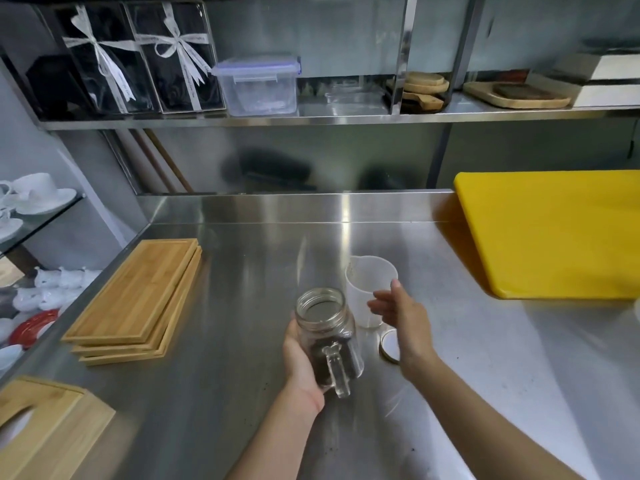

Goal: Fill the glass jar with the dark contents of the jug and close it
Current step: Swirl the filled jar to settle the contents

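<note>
A clear glass jar (323,320) with a side handle stands on the steel counter (242,306), its mouth open and dark contents in its lower part. My left hand (299,358) grips it from the left. Just behind it to the right stands a translucent white plastic jug (369,282), which looks empty. My right hand (401,313) hovers beside the jug with fingers spread, holding nothing. The jar's round lid (389,344) lies flat on the counter, partly hidden under my right wrist.
A stack of bamboo trays (138,296) lies on the left of the counter, and a wooden box (45,424) sits at the near left. A yellow cutting board (554,233) covers the right rear. Dark crumbs dot the counter near me. White cups fill a side shelf (31,199).
</note>
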### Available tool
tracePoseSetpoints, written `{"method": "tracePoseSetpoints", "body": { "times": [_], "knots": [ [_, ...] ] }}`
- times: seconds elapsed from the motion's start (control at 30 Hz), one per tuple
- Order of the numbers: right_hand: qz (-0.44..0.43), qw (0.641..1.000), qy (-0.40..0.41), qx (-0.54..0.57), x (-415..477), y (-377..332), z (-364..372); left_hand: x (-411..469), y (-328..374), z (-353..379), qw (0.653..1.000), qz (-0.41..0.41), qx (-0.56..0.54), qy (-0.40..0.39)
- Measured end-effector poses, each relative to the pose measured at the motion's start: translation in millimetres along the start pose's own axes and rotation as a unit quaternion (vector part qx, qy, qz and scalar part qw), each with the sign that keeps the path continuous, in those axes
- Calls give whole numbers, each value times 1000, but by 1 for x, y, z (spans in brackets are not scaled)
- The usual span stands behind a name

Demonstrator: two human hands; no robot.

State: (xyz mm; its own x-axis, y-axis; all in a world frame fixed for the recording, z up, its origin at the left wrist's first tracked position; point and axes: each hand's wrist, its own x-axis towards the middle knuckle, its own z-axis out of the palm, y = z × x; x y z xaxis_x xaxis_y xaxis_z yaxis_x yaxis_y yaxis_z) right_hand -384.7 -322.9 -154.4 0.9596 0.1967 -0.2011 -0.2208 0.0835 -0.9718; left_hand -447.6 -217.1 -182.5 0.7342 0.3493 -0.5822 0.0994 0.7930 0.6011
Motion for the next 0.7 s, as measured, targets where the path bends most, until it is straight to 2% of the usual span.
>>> {"method": "tracePoseSetpoints", "body": {
  "times": [0.13,0.23,0.4,0.53,0.63,0.7],
  "knots": [
    [128,975,-60,172,-26,14,28,-8,-3,14,999,-18,28,-14],
    [203,943,-121,234,-20,11,21,-7,0,10,996,-4,94,-7],
    [250,918,-160,265,-7,18,13,-8,4,3,970,6,236,-57],
    [249,897,-187,313,-4,21,10,-6,20,-6,940,55,320,-107],
    [271,876,-194,349,-6,27,11,-9,36,-4,942,111,312,-59],
    [273,883,-174,341,-4,27,10,-9,49,-8,939,194,284,19]
  ]
}}
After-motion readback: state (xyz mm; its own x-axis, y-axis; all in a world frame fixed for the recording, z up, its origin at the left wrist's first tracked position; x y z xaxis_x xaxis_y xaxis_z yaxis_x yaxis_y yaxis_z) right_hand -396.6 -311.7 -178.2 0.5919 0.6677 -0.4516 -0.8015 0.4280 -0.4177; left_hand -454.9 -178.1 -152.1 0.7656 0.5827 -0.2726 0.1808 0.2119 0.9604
